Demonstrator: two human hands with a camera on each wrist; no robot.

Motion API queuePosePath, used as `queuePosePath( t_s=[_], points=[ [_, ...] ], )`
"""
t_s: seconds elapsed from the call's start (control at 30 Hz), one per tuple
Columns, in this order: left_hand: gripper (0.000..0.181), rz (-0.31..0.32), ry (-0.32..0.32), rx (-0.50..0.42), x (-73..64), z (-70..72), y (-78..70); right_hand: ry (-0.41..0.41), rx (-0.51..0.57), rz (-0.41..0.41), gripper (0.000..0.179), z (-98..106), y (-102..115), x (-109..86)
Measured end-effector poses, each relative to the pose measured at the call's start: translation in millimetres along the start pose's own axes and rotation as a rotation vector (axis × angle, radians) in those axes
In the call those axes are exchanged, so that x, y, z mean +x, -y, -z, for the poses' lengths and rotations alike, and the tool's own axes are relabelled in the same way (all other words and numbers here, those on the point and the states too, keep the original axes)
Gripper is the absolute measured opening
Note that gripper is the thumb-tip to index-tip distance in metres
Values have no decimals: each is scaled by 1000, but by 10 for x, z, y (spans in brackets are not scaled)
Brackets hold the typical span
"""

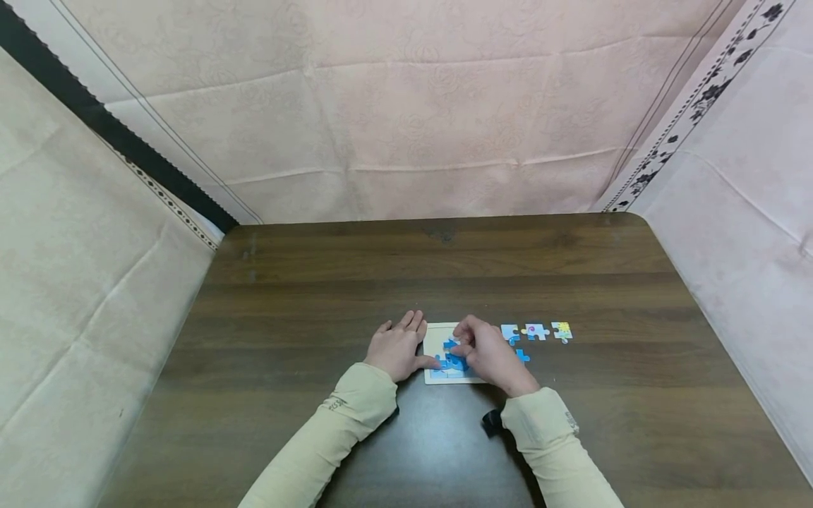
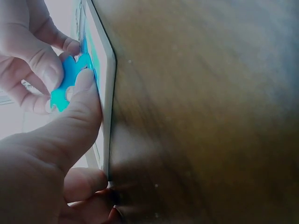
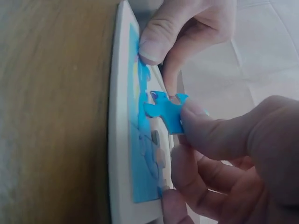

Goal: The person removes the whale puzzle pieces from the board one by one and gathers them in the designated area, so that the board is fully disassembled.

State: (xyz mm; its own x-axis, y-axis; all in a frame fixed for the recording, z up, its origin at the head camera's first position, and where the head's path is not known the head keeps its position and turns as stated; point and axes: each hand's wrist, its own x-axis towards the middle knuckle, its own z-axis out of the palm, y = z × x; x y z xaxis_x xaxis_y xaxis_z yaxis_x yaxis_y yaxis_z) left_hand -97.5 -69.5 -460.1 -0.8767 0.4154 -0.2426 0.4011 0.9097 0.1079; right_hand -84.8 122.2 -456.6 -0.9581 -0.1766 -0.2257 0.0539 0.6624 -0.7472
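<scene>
A shallow white puzzle tray [image 1: 435, 334] lies on the table, its near part filled with joined blue pieces [image 3: 144, 163]. My left hand [image 1: 399, 349] rests at the tray's left side with its fingers extended. Its thumb [image 3: 154, 49] presses on blue pieces in the tray. My right hand [image 1: 492, 355] pinches a blue jigsaw piece [image 3: 169, 113] between thumb and fingers. In the right wrist view this piece is tilted over the tray, close to the joined pieces. Part of the tray is hidden under the right hand in the head view.
Right of the tray lie several loose pieces: a blue-and-white one [image 1: 510, 333], a pale one [image 1: 536, 331], a yellow-and-blue one [image 1: 562, 331] and a blue one [image 1: 522, 355]. The brown wooden table [image 1: 317, 282] is bordered by pale cloth [image 1: 413, 127] at the back and sides.
</scene>
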Motion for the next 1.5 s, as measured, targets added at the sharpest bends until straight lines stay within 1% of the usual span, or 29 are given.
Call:
queuePosePath(
  t_s=[0.23,0.33,0.43,0.53,0.67,0.8,0.93,1.03,1.17,1.3,1.5],
  points=[
    [89,8,6,-14,-5,2,1,-39,36,-43,10,2,-8,-26],
    [90,11,9,-17,0,-1,1,-62,70,-34,9,14,-7,-53],
    [90,9,5,-14,1,-4,-1,-83,97,-18,8,78,-6,-103],
    [90,4,4,-8,-1,-5,-3,-109,102,-11,9,221,-43,-177],
    [90,-3,-5,-10,-7,-10,0,-151,79,-62,13,503,-165,-291],
    [90,-4,-12,-15,-14,-7,6,-190,17,-122,20,769,-350,-416],
    [90,-4,-5,-22,-14,-9,8,-220,-47,-158,20,915,-577,-514],
    [90,-5,0,-24,-11,-14,10,-219,-69,-200,19,954,-697,-552],
    [90,-4,-1,-23,-10,-15,12,-197,-57,-247,19,950,-763,-562],
    [90,-3,-3,-21,-13,-13,9,-184,-49,-261,18,922,-786,-548],
    [90,0,1,-13,-14,-9,1,-169,-73,-271,18,899,-795,-530]
  ],
)
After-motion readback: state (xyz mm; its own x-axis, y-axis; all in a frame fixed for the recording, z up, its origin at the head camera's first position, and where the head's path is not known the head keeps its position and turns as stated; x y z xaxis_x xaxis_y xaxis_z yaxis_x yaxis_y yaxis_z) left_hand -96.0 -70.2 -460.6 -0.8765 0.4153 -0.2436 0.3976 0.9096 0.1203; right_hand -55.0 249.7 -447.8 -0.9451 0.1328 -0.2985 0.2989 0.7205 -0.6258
